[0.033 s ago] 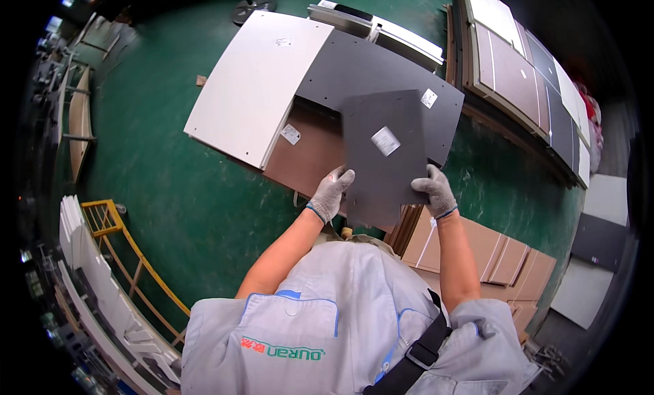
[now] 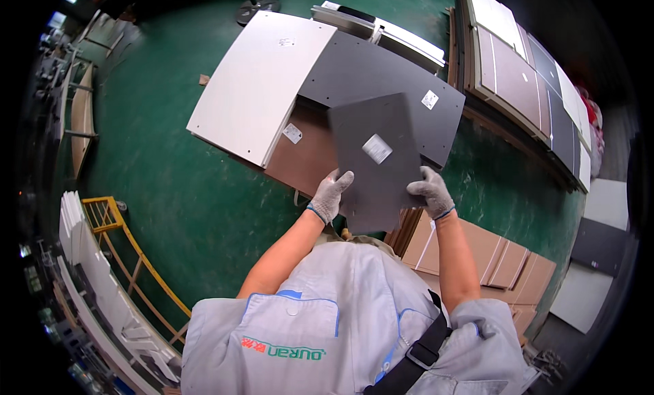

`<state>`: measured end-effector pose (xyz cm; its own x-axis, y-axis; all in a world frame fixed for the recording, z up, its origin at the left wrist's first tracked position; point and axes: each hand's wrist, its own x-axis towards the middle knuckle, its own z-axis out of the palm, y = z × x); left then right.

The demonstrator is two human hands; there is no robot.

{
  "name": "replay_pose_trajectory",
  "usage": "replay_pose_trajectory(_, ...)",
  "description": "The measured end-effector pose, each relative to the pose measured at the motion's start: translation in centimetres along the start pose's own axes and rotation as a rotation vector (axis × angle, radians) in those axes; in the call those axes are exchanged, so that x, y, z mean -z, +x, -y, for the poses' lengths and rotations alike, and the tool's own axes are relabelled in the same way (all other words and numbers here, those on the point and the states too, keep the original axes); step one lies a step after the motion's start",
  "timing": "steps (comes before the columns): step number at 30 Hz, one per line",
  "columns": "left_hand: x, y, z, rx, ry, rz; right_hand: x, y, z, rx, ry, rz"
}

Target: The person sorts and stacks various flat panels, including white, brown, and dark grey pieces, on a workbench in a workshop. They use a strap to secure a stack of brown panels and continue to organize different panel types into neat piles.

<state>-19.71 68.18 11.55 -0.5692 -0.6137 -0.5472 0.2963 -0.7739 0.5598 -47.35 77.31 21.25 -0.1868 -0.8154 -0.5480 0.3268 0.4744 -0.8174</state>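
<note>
Share the weight of the dark grey rectangular panel [image 2: 376, 180] evenly between your left hand [image 2: 328, 196] and right hand [image 2: 434, 194], pressing both thumbs flat by its side edges. Mind the far corners: they overlap the dark grey drilled board [image 2: 381, 71] in view and could scrape it, though you cannot tell whether they touch. Your grip is closed on the panel from both sides, thumbs on top, the other fingers mostly hidden. The panel is in front of your waist, its far end across the drilled board's near edge, its left side hiding part of the brown board [image 2: 303, 160]. It looks flat and plain, with a white label [image 2: 377, 149] askew on its face
</note>
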Motion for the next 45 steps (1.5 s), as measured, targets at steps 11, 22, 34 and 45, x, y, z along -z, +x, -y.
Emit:
replay_pose_trajectory(11,1.5,-1.0,3.1,-0.205,-0.436,-0.643,-5.8,12.6,-0.7,0.060,-0.615,0.111)
replay_pose_trajectory(22,8.4,-2.7,-1.8,0.058,0.442,-0.638,2.4,9.1,-0.5,0.381,-0.564,-0.636)
replay_pose_trajectory(34,8.4,-2.8,-3.3,0.273,0.567,-0.659,-1.3,32.1,15.7,0.166,-1.492,-0.332)
replay_pose_trajectory(45,7.1,-1.0,-7.5,0.423,0.395,-0.680,-2.7,35.9,15.2,0.076,-1.224,-0.074)
